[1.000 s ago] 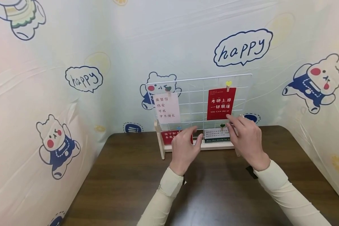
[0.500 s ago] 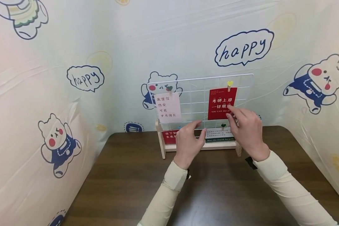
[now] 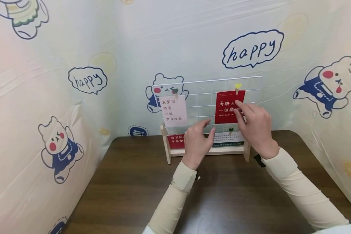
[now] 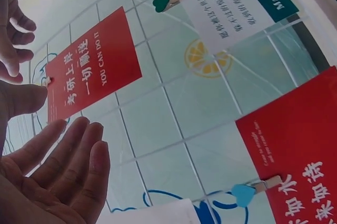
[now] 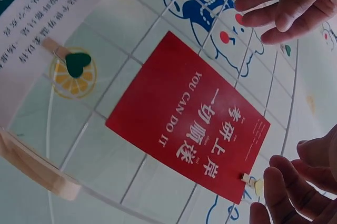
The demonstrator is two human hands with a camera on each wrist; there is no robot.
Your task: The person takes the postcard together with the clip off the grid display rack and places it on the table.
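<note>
A white wire grid rack stands on a wooden base, with several cards clipped to it. At its upper right hangs a red card under a wooden clothespin with a yellow heart. My right hand is in front of this card, fingers loosely bent; in the right wrist view its fingertips are close to the yellow-heart clothespin with nothing between them. My left hand, fingers parted from the thumb and holding nothing, is before the rack's lower middle. It hides part of the lower red card.
A pale card hangs at the upper left under a dark green heart clothespin. A white and green card hangs lower right under another green-heart clothespin. The rack stands near the dark wooden table's back edge, before a printed curtain.
My right hand has risen along the red card toward its yellow-heart clothespin. My left hand has moved slightly up and right. The cards and rack stay in place.
</note>
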